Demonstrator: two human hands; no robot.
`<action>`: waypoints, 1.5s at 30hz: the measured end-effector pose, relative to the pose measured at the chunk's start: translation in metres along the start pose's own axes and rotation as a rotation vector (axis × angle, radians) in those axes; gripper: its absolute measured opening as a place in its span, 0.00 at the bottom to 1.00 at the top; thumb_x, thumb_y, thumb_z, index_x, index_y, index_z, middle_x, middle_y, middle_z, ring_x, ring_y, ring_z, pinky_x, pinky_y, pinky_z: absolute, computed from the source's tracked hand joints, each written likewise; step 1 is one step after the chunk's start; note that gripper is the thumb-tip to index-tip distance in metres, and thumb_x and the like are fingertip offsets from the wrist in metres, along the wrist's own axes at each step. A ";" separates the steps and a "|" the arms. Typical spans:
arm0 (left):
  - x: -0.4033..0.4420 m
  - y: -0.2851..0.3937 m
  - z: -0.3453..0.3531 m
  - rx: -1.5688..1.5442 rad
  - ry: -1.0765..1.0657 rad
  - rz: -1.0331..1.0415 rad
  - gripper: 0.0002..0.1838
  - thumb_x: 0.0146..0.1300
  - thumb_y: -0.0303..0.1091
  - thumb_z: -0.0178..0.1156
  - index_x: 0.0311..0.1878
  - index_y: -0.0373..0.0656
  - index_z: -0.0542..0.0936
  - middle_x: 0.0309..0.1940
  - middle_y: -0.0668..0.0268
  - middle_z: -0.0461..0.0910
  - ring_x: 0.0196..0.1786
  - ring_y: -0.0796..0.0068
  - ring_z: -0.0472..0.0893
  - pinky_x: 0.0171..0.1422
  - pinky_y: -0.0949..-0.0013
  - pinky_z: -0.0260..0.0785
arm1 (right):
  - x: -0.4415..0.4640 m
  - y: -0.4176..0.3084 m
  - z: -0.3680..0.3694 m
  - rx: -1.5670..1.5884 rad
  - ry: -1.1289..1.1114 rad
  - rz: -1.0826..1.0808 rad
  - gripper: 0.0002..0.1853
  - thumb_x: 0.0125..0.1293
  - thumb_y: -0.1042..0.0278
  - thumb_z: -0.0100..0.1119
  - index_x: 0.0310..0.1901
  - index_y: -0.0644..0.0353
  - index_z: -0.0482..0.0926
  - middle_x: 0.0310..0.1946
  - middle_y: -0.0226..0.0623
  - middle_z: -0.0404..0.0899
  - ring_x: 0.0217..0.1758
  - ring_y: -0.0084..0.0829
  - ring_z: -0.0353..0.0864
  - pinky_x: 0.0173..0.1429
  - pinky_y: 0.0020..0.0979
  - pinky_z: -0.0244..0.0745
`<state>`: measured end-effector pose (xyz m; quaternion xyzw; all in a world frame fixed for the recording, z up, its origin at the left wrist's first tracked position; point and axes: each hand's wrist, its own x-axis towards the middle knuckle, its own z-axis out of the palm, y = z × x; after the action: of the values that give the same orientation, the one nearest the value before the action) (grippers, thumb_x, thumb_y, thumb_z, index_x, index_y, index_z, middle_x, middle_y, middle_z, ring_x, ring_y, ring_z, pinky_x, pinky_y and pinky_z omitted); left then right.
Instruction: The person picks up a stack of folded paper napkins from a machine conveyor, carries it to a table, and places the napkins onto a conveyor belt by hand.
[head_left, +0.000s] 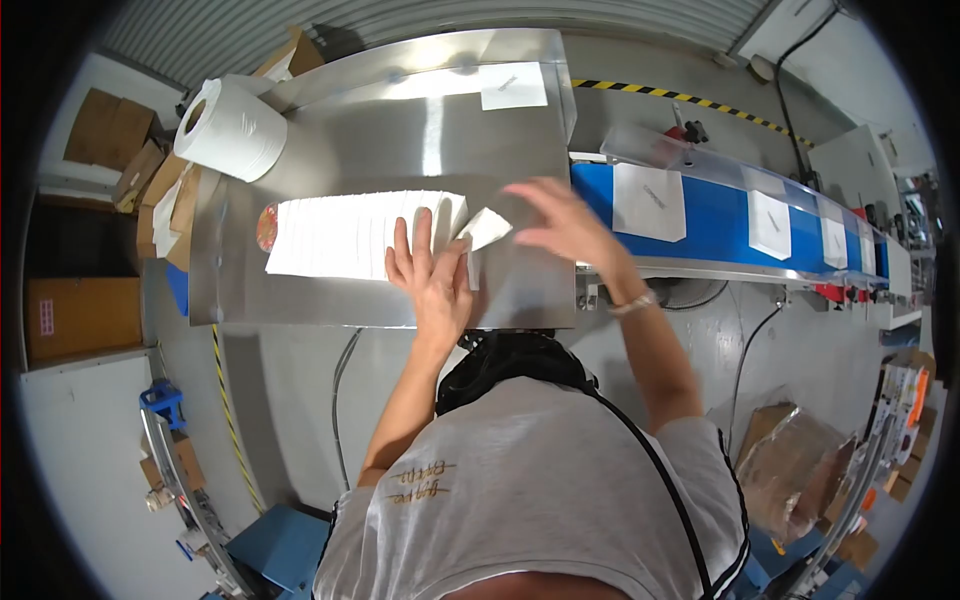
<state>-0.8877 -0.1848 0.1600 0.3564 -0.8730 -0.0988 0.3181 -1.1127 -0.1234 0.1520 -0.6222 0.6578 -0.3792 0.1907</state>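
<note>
On the stainless-steel worktop (350,130), a big white paper roll (240,138) sits at the far left corner, a white sheet (514,87) lies by the far right corner, and a row of white packets (335,238) stretches nearer the front edge.

The left hand (430,265), bare and palm down, lies over the silver metal tabletop (350,160), between the middle of its near edge and its near right corner. Its fingers are spread and point toward the far edge; the thumb stands apart on the right. The bare left forearm (405,390) slants up to the near edge, where the wrist crosses it. The right hand (565,222) (somewhat blurred) straddles the right edge, fingertips inward and leftward, thumb parted from fingers. The right wrist, circled by a pale thin bracelet (635,303), and bare right forearm (660,355) sit outside that edge.
</note>
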 end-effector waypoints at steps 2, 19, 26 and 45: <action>0.001 -0.002 -0.005 -0.030 -0.017 0.028 0.14 0.57 0.28 0.66 0.48 0.49 0.85 0.74 0.56 0.60 0.77 0.44 0.50 0.74 0.38 0.38 | 0.012 -0.001 0.029 -0.078 -0.011 -0.143 0.29 0.56 0.66 0.71 0.61 0.49 0.73 0.61 0.40 0.72 0.63 0.41 0.71 0.64 0.35 0.69; 0.004 -0.014 -0.004 -0.036 0.041 -0.099 0.18 0.56 0.22 0.63 0.51 0.49 0.82 0.71 0.56 0.64 0.75 0.46 0.56 0.75 0.41 0.43 | -0.052 0.080 -0.062 -0.762 0.643 0.729 0.23 0.56 0.58 0.71 0.49 0.63 0.77 0.42 0.49 0.82 0.47 0.47 0.80 0.52 0.41 0.74; 0.004 -0.017 -0.011 -0.038 -0.059 -0.033 0.17 0.57 0.25 0.64 0.50 0.51 0.82 0.72 0.56 0.61 0.78 0.45 0.50 0.75 0.37 0.36 | 0.012 -0.010 0.014 0.060 -0.097 0.032 0.25 0.54 0.63 0.71 0.55 0.52 0.79 0.67 0.40 0.67 0.70 0.47 0.63 0.68 0.41 0.65; 0.006 -0.025 -0.011 0.040 0.071 -0.077 0.17 0.58 0.22 0.63 0.51 0.46 0.82 0.68 0.52 0.67 0.73 0.43 0.59 0.74 0.42 0.47 | -0.040 0.066 -0.058 -0.490 0.484 0.442 0.28 0.50 0.64 0.74 0.53 0.62 0.76 0.49 0.48 0.80 0.53 0.46 0.78 0.57 0.43 0.72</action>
<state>-0.8697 -0.2066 0.1609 0.3991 -0.8487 -0.0806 0.3376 -1.1926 -0.0734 0.1316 -0.3857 0.8724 -0.2967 -0.0467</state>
